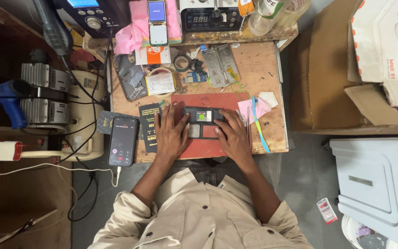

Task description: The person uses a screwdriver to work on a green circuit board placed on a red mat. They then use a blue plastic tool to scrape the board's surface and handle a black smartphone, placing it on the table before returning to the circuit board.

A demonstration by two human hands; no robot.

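Note:
An opened dark phone body lies on a red work mat on a small wooden bench. My left hand rests flat on the mat and grips the phone's left end with its fingers. Pressed against the phone's right end is my right hand, with the fingertips curled onto its edge. A green patch shows in the middle of the phone's inner frame.
A black smartphone with a lit screen lies at the bench's left edge on a cable. Blue tweezers lie right of the mat. A metal phone frame, tape rolls and small parts sit behind. A cardboard box stands right.

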